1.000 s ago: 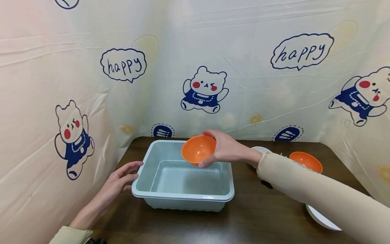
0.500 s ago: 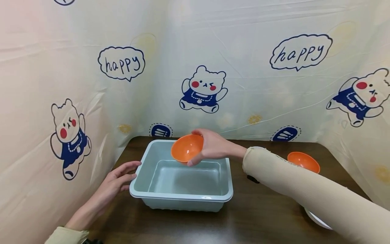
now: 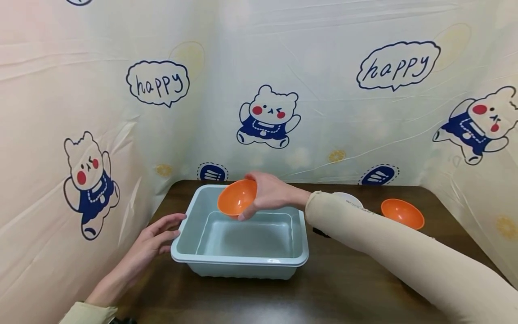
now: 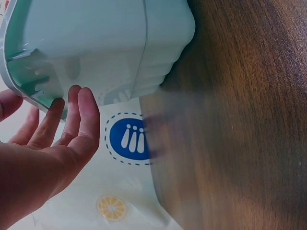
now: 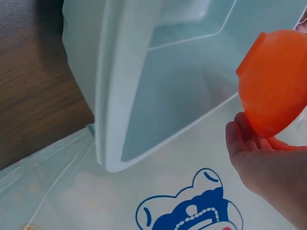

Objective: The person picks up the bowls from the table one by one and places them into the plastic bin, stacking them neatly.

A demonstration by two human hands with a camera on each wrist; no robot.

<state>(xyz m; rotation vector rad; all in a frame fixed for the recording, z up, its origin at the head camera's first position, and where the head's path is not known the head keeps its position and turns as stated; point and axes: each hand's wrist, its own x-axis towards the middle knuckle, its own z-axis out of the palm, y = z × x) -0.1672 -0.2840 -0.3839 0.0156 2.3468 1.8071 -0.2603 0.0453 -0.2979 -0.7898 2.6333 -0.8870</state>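
My right hand (image 3: 270, 191) grips an orange bowl (image 3: 236, 198) by its right side, over the back part of a pale blue-green plastic basin (image 3: 238, 259). The bowl is tilted, its inside facing me, and I see nothing in it. From the right wrist view, the fingers lie against the outside of the bowl (image 5: 273, 81), above the basin. At the basin's left edge, my left hand (image 3: 155, 236) holds the rim. In the left wrist view its thumb is at the rim, while other fingertips (image 4: 88, 98) rest against the basin's outer wall.
A second orange bowl (image 3: 402, 213) stands at the right rear of the dark wooden table (image 3: 336, 279). Part of a white dish (image 3: 349, 198) shows behind my right sleeve (image 3: 388, 238). A printed curtain (image 3: 315, 126) encloses the back and sides.
My right hand has carried the orange bowl leftward over the basin. My left hand has stayed at the rim. The white plate at the right is now hidden by my sleeve.
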